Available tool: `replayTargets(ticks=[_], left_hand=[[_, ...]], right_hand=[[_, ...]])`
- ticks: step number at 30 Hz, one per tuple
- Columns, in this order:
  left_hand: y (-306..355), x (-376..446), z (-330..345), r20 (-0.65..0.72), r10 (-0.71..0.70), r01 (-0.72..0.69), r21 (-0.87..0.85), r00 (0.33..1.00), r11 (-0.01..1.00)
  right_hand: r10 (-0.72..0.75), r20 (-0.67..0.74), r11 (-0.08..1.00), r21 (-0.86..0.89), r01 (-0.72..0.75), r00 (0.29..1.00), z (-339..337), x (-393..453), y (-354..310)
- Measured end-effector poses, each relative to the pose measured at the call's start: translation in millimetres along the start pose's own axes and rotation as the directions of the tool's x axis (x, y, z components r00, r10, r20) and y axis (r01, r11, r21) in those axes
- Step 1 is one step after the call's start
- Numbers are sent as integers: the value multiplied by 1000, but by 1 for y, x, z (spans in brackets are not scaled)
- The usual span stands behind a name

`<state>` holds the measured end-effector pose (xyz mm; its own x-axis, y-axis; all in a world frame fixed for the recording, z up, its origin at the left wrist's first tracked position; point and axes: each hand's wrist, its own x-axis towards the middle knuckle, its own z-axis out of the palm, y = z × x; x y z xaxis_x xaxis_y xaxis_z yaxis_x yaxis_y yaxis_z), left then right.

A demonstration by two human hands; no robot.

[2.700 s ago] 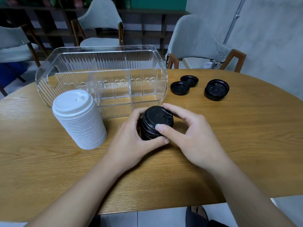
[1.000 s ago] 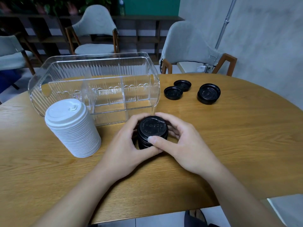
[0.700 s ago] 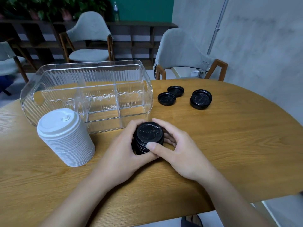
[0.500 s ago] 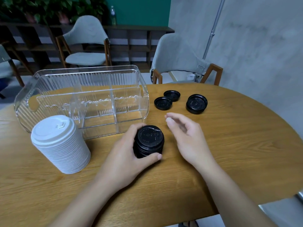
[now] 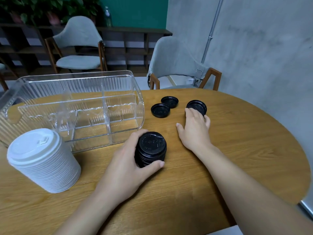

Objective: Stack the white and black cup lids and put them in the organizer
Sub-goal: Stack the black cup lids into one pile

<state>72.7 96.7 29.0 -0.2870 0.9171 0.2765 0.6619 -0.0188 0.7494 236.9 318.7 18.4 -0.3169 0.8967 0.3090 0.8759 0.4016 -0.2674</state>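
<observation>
Meanwhile, both hands are on black cup lids beside the clear organizer.

On the wooden table (image 5: 237, 150), the left hand (image 5: 125, 168) curls around the tall stack of black lids (image 5: 150, 149), thumb on its near side and fingers round the far side; the stack stands upright, glossy and ribbed down its flank, with raised lettering and a sip tab on the top lid. Farther back, the right hand (image 5: 194, 129) has its fingers wrapped over the near edge of a small black lid pile (image 5: 197, 106). Just left of that pile, two single black lids (image 5: 165, 106) lie hollow side up, their rims touching. A stack of white lids (image 5: 42, 160), much taller, stands at the left, in front of the ribbed transparent organizer (image 5: 72, 92), whose compartments hold no lids.
</observation>
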Motion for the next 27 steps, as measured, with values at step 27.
replayTargets(ticks=[27], left_hand=[[-10,-21,-16,-86,-25,23,-23,996,999]], right_hand=[[-129,-210,927,321,193,969,-10,-120,-41]])
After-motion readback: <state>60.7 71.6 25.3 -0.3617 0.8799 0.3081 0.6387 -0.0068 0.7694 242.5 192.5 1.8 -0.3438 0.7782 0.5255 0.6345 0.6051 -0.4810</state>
